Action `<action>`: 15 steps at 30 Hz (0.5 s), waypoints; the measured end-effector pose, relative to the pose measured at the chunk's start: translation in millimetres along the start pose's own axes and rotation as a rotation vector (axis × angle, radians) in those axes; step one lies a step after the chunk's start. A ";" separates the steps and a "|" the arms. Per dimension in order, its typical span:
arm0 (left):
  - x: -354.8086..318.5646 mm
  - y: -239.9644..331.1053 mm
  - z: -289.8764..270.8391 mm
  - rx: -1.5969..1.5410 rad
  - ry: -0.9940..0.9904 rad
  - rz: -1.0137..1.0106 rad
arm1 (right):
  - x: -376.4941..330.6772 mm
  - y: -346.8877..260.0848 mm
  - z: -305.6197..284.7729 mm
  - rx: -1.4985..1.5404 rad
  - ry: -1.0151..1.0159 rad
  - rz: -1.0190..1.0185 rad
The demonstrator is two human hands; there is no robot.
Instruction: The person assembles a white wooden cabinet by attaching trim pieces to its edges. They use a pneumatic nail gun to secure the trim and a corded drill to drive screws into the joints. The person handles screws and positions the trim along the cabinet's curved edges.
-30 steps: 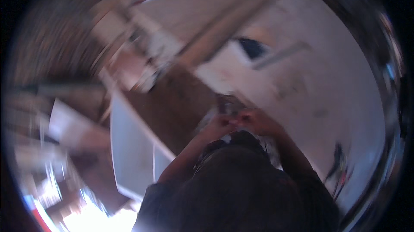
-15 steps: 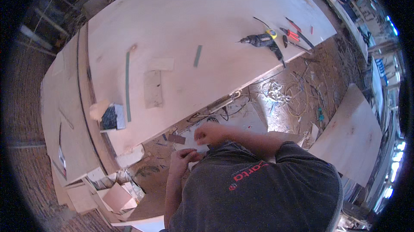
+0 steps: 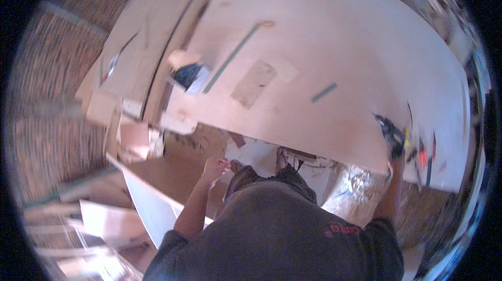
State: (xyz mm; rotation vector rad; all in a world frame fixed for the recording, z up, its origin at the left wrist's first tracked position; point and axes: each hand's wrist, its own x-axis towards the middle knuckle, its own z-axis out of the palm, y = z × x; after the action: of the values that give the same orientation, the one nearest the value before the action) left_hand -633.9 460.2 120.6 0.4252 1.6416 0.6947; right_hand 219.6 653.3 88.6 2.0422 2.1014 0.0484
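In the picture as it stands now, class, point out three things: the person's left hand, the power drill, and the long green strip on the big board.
Left hand (image 3: 215, 167), head view, on the knuckles.
Power drill (image 3: 391, 133), head view, on its dark body.
Long green strip (image 3: 234, 55), head view, near its middle.

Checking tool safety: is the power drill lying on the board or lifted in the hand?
Cannot tell for sure. The right hand reaches the drill at the large board's near edge, but motion blur hides any gap beneath it.

Right hand (image 3: 396, 151) now out at the drill (image 3: 389, 130), off the left hand (image 3: 215, 166).
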 end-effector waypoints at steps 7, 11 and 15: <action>-34.7 -42.3 7.4 -0.077 0.207 -0.102 | -25.6 -39.5 -84.6 1.603 -0.356 0.819; -36.1 -48.5 15.9 -0.100 0.155 -0.129 | -49.8 -115.0 -148.7 1.637 -0.282 0.758; -22.1 -38.7 19.1 -0.169 0.084 -0.133 | -84.9 -221.2 -216.1 1.464 -0.390 0.604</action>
State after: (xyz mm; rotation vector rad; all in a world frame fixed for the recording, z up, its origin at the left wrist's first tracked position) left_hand -606.9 421.2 110.5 0.1654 1.6586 0.7519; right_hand -34.1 586.9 273.2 2.8092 1.1183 -2.0796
